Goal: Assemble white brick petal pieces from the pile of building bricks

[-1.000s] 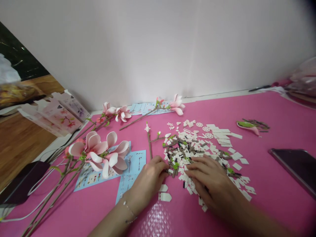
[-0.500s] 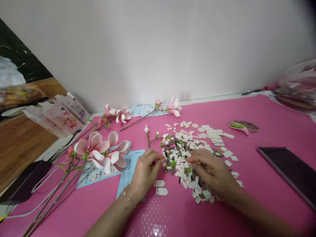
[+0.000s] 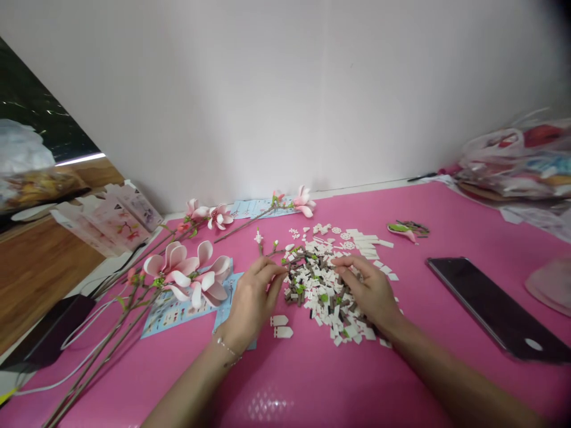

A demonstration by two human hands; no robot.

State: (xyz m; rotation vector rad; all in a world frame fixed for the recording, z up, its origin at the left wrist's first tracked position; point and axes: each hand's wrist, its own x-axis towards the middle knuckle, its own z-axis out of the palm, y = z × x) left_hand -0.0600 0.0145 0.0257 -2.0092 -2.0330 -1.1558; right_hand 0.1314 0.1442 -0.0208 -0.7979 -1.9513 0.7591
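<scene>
The big pile of little bits [image 3: 325, 298] lies between the fingers. Its long way slants from near the fingertips of the left hand [image 3: 252, 292] toward the wrist of the right hand [image 3: 372, 292], which is nearer. Both thumbs almost meet their pointer fingers; I can't tell if they pinch anything.

This looks like a home hobby corner, with loose building pieces [image 3: 322, 291], printed leaflets [image 3: 163, 318], pink flower stems [image 3: 178, 261] and a phone [image 3: 491, 306] on a pink cover [image 3: 352, 386] by a plain wall [image 3: 267, 101]
</scene>
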